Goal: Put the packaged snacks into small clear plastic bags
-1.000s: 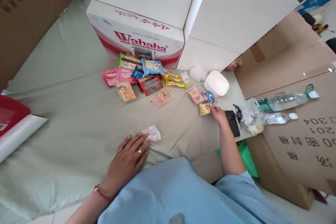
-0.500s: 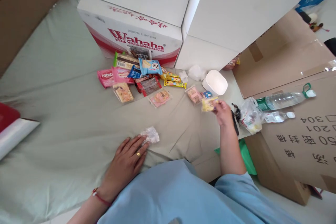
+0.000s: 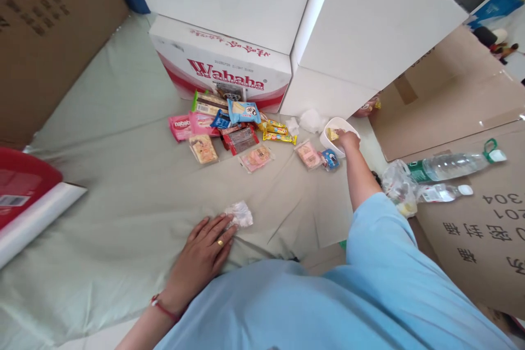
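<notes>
My right hand [image 3: 348, 141] reaches over the white bowl [image 3: 357, 130], its fingers closed on a small yellow snack packet [image 3: 333, 134] inside the rim. Just left of the bowl lie a blue packet [image 3: 330, 159] and a pink wrapped snack [image 3: 308, 154]. My left hand [image 3: 207, 246] rests flat on the pale green sheet, fingers stretched out, with its fingertips touching a crumpled white tissue [image 3: 240, 214]. Farther off is a pile of snacks: a light blue packet [image 3: 243, 111], a pink packet [image 3: 180, 127], yellow sticks [image 3: 279, 137] and a clear-wrapped cracker [image 3: 204, 149].
Behind the snacks stands a white and red Wahaha carton [image 3: 229, 68]. Crumpled white tissue [image 3: 310, 120] sits left of the bowl. To the right are plastic bottles [image 3: 455, 166], a clear bag [image 3: 397, 183] and cardboard [image 3: 484, 229]. A red package [image 3: 28, 186] lies at left.
My right hand has moved forward, bringing the yellow packet from in front of the bowl into it. My left hand stays on the sheet by the tissue. The view has shifted slightly.
</notes>
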